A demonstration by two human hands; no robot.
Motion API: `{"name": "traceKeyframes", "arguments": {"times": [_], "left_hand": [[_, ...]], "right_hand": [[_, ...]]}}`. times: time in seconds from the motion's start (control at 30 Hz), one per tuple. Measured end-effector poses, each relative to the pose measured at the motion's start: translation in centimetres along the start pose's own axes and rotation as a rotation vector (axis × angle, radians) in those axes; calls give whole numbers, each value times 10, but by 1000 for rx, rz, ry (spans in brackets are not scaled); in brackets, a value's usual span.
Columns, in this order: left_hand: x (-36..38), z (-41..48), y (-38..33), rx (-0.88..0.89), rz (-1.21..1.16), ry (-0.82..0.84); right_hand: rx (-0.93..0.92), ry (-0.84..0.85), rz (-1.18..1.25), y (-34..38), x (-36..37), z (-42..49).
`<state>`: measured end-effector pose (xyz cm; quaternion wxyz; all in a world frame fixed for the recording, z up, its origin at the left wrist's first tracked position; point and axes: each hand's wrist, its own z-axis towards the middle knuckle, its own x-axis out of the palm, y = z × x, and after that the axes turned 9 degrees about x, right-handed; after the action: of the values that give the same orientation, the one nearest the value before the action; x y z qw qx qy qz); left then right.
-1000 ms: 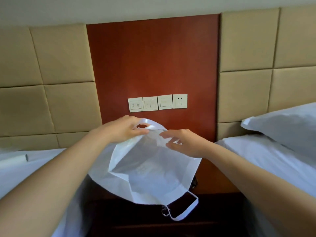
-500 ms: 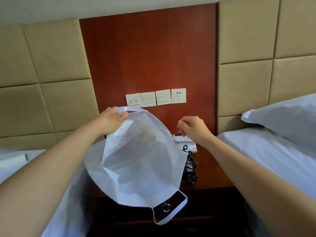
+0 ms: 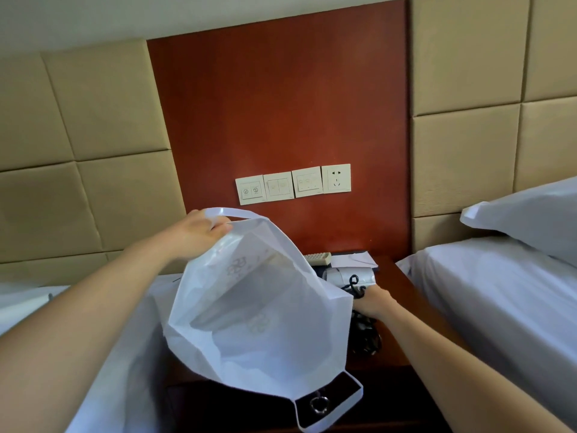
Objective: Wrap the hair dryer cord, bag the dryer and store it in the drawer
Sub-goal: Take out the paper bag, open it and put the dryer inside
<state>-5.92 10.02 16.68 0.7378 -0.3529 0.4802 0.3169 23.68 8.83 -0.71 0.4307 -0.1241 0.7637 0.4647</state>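
A white bag hangs open over the nightstand, its mouth facing me. My left hand grips the bag's upper rim by the top handle. The white hair dryer lies on the nightstand behind the bag's right edge, with black cord wound on it and more cord piled below. My right hand rests low at the dryer's handle end, touching the cord; its fingers are hidden behind the bag. The drawer front's metal ring pull shows through the bag's lower handle loop.
A remote control and white paper lie at the back of the nightstand. White beds flank it, left and right, with a pillow on the right one. Switches and a socket are on the red wall panel.
My right hand let go of the bag's rim and dropped down to the hair dryer on the nightstand. My left hand keeps holding the bag up, which has swung open.
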Motion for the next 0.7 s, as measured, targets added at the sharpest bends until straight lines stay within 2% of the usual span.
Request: {"name": "traceKeyframes", "arguments": {"times": [0.1,0.2,0.47,0.57,0.67,0.7], "left_hand": [[-3,1,11,-2,22,2],[-1,3,20,-27,29,7],[8,-2,39,-54,58,-8],[9,-3,31,-54,31,-2],[7,-4,26,-57,20,2],[6,-3,23,-57,19,-1]], "right_hand": [[50,-1,35,6,14,5],[112,-90,22,5,17,8],[54,-88,93,-3,15,16],[96,-63,296,-8,9,17],[106,34,727,-13,-1,11],[91,55,804,-13,-7,5]]}}
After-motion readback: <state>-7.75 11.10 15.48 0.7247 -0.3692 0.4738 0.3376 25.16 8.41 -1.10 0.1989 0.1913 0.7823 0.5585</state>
